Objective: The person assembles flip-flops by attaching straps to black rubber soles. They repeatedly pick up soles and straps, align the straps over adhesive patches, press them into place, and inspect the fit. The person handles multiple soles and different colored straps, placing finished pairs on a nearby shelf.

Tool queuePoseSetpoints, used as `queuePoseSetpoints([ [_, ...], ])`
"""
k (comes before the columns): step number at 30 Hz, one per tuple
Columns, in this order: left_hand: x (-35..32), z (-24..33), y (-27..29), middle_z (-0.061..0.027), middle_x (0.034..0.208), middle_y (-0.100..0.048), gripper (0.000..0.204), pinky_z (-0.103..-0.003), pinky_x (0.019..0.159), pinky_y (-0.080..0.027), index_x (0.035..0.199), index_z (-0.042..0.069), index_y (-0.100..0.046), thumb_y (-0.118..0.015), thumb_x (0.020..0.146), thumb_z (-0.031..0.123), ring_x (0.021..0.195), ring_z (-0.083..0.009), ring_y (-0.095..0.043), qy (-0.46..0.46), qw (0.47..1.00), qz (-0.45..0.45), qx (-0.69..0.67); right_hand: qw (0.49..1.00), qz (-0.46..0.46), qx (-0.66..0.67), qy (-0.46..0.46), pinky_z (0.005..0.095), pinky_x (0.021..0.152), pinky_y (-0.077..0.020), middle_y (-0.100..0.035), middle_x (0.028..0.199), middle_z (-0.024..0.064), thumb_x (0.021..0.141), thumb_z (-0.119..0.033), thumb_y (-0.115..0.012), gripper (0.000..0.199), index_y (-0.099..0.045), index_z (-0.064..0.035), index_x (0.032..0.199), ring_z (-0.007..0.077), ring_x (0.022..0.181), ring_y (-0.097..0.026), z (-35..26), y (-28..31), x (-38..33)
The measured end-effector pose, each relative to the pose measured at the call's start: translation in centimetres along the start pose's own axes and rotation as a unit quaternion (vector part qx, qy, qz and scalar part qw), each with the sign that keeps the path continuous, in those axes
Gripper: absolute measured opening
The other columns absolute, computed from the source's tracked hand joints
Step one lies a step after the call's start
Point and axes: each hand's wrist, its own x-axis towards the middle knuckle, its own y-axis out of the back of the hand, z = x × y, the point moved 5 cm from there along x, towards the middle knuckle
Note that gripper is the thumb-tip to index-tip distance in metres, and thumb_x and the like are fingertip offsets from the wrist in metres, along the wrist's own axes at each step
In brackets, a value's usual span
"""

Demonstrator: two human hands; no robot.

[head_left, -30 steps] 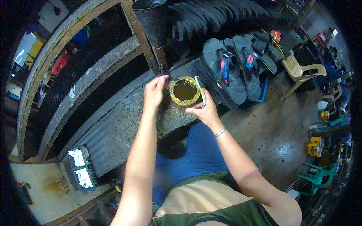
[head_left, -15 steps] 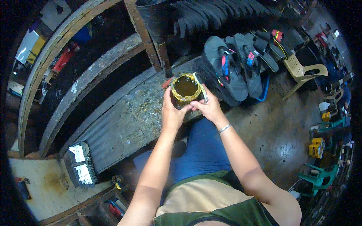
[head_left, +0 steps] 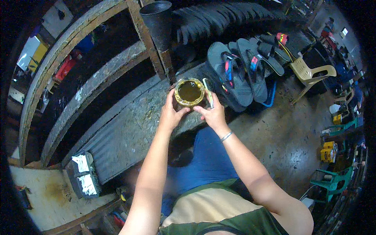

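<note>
A round pot [head_left: 191,103] of dark amber, glue-like liquid sits at the edge of the worn bench, its rim caked with yellowish crust. My left hand [head_left: 171,115] curls round its left side, thumb along the near wall. From the other side my right hand [head_left: 214,116] grips it, thumb touching near the front. A slim, pale, stick-like tool [head_left: 210,96], possibly a brush, stands between the pot and my right fingers; its lower end is hidden. Right beyond that hand lie large dark flip-flops [head_left: 223,74] with coloured straps.
The stained bench [head_left: 133,125] runs leftward below a wooden shelf frame [head_left: 102,72]. A black basket [head_left: 94,172] with white pieces stands at its left end. Dark strips [head_left: 223,17] line the back. A beige chair [head_left: 309,72] and a green chair [head_left: 333,180] stand on the right.
The pot and both hands appear slightly farther left in view. My thumbs, close together before, are now apart. The whole view has shifted a little.
</note>
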Motion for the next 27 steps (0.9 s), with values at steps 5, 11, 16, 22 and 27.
queuePoseSetpoints([
  [5,-2.6,-0.2,1.6,-0.0198,0.142,-0.062,0.083,-0.041,0.113,-0.048,0.148,0.004,-0.048,-0.09,0.077,0.006,0.133,-0.0292,-0.06,0.001,0.993,0.044,-0.111,0.993,-0.018,-0.094,0.061,0.0265,0.061,-0.0545,-0.074,0.086,0.0039,0.086,-0.008,-0.083,0.049,-0.066,-0.0024,0.132,0.0084,0.066,-0.067,-4.2,3.0,-3.4],
  [11,-12.3,-1.0,12.3,-0.0166,0.112,-0.074,0.006,-0.043,0.103,-0.05,0.086,0.001,-0.076,-0.078,0.085,0.007,0.115,-0.0328,-0.067,-0.047,0.965,0.179,0.188,0.961,0.2,-0.149,0.12,0.0296,0.064,-0.0575,-0.076,0.089,0.0082,0.089,-0.017,-0.082,0.027,-0.074,-0.0003,0.109,0.0136,0.065,-0.068,-7.4,16.5,-4.6],
  [16,-17.9,-2.8,16.8,-0.0134,0.1,-0.068,0.015,-0.034,0.088,-0.051,0.091,-0.005,-0.066,-0.061,0.101,0.005,0.096,-0.0235,-0.064,-0.022,0.95,0.29,0.117,0.962,0.266,-0.033,-0.045,0.0266,0.044,-0.0455,-0.067,0.075,0.0053,0.094,-0.026,-0.08,0.029,-0.065,-0.0009,0.094,0.0098,0.048,-0.055,-3.0,20.0,-4.1],
  [22,-18.0,-0.1,10.3,-0.016,0.123,-0.06,0.024,-0.041,0.102,-0.047,0.116,-0.002,-0.064,-0.066,0.095,0.009,0.113,-0.0293,-0.059,0.011,0.98,0.196,0.009,0.909,0.412,0.058,-0.024,0.0286,0.039,-0.0436,-0.063,0.085,0.0043,0.092,-0.037,-0.081,0.052,-0.055,-0.0038,0.122,0.0133,0.048,-0.061,1.6,20.7,-4.7],
  [27,-13.8,5.9,7.5,-0.0218,0.162,-0.032,0.112,-0.053,0.124,-0.026,0.157,0.007,-0.036,-0.094,0.061,0.016,0.15,-0.0425,-0.031,-0.012,0.978,0.086,0.189,0.946,0.252,0.181,-0.094,0.0254,0.039,-0.039,-0.07,0.095,0.0136,0.093,-0.034,-0.08,0.07,-0.045,-0.0034,0.145,0.0154,0.051,-0.063,3.6,22.0,-1.7],
])
